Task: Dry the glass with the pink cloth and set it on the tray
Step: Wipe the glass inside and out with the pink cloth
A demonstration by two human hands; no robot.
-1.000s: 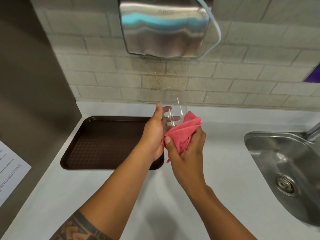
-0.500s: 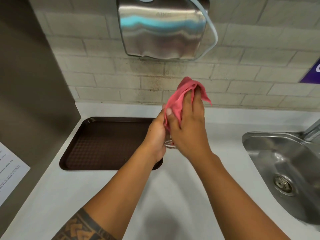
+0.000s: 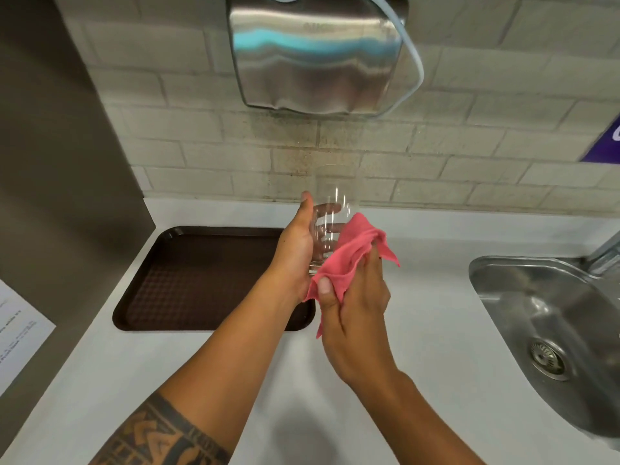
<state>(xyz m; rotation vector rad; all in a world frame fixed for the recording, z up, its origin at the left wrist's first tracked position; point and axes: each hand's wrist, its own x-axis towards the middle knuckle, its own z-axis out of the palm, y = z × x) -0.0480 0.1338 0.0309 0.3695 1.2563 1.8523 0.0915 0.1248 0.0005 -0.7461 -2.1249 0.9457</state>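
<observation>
A clear tall glass [image 3: 333,196] stands upright in the air above the counter, gripped around its lower half by my left hand [image 3: 297,245]. My right hand [image 3: 355,307] clutches the pink cloth [image 3: 349,260] and presses it against the glass's lower right side. The top half of the glass is bare and see-through against the tiled wall. A dark brown tray [image 3: 188,280] lies flat on the white counter to the left, under my left wrist, with nothing on it.
A steel sink [image 3: 550,330] with a drain is set in the counter at the right, a tap at its far edge. A metal hand dryer [image 3: 315,58] hangs on the tiled wall above. A grey panel with a paper sheet [image 3: 16,330] borders the left.
Half a second ago my right hand held the cloth high over the glass's top. It has slid down to the glass's lower right side, uncovering the upper half.
</observation>
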